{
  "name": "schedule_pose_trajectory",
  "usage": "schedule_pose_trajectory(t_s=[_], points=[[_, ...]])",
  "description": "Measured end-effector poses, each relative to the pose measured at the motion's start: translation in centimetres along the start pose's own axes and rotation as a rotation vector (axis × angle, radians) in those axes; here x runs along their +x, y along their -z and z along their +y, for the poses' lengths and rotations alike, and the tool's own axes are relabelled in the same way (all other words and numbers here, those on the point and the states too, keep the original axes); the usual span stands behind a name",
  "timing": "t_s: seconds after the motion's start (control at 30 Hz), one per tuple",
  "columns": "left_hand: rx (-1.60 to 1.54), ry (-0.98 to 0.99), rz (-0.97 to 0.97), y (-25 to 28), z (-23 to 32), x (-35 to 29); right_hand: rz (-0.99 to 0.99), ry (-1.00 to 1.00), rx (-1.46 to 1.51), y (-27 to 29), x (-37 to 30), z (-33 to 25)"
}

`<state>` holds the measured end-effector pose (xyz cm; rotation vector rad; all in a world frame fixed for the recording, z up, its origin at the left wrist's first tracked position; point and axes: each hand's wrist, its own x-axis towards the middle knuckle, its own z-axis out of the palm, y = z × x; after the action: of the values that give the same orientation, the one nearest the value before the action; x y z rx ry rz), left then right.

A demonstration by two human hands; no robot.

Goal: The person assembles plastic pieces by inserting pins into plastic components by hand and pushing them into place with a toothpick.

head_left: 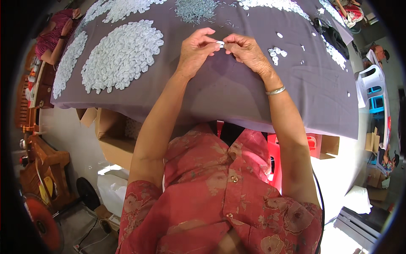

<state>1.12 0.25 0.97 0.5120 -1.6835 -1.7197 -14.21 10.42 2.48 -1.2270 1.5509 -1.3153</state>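
Observation:
Above the cloth-covered table, a small white plastic piece [220, 44] is held between my two hands. My left hand [194, 53] pinches its left side with the thumb and a finger, while the index finger sticks up above. My right hand [246, 51] grips the other side between thumb and fingertips; a silver bangle circles that wrist. The fingertips cover part of the piece. To the left lies a big heap of white oval plastic pieces [122, 57]. A pile of thin grey-green metal pins [195, 10] lies beyond my hands. Several loose white pieces [277, 53] lie right of my right hand.
A grey-purple cloth [228, 97] covers the table. More white heaps [69, 63] lie along its left and far edges. A black item [334, 36] lies at the far right. Cardboard boxes [114, 139] stand underneath. Other people [55, 36] sit at left and right.

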Motion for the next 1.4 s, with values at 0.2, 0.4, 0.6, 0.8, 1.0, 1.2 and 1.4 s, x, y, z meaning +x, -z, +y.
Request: schedule_pose_trajectory(t_s=[0.2,0.4,0.6,0.8,1.0,1.2,1.4], points=[[-0.061,-0.003,0.060,-0.2,-0.1,0.0,0.034,0.017,0.051,-0.6,0.2,0.5],[-0.099,-0.010,0.075,-0.4,-0.1,0.1,0.104,0.001,0.187,-1.0,0.4,1.0],[-0.066,-0.022,0.073,-0.6,-0.3,0.3,0.150,-0.045,0.307,-1.0,0.4,0.6],[-0.074,-0.040,0.063,-0.5,-0.5,0.3,0.141,-0.043,0.309,-1.1,0.3,0.6],[-0.094,-0.029,0.056,-0.5,-0.4,0.2,0.168,-0.037,0.312,-1.1,0.2,0.6],[-0.080,-0.029,0.031,-0.6,-0.4,0.2,0.177,-0.040,0.304,-1.2,0.2,0.5],[-0.067,-0.020,-0.004,-0.5,-0.2,0.2,0.174,-0.029,0.240,-1.0,0.1,0.4]])
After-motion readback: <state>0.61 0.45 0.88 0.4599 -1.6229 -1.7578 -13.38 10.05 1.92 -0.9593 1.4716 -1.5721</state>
